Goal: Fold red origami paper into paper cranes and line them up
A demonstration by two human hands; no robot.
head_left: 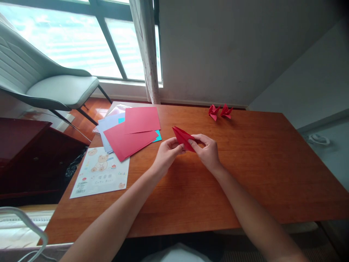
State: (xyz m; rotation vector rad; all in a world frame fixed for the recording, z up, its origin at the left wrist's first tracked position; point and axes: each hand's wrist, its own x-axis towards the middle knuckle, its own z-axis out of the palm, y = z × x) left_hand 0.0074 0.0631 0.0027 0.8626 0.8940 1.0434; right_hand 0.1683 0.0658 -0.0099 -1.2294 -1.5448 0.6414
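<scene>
Raised just above a brown wooden table [259, 163], a folded red paper [183, 137], narrow and kite-shaped, with its sharp tip angled up and to the left. At its lower left edge, the left hand [168, 151], thumb and fingers pinching the paper; at its near right side, the right hand [207, 150], clamped on it too, thumb on top. Both close together, with the paper between; hard to tell whether touching each other.

To the left, an overlapping pile: red sheets [143, 119] on top, a bright blue sheet [158, 136] peeking out at the side, pale lavender sheets [105, 127] underneath. Nearer the table's left edge, a white sheet [99, 174] printed with teddy bears and a barcode. Near the back edge, right of the hands and well apart from them, two small red origami figures [213, 112], side by side.

Beyond the table, a bright window [54, 40], a pale curtain [144, 43] and a plain grey wall [218, 54]. At left, a light upholstered chair [62, 89] on a reddish wooden floor [102, 109]; below, a dark red cabinet [21, 156]
</scene>
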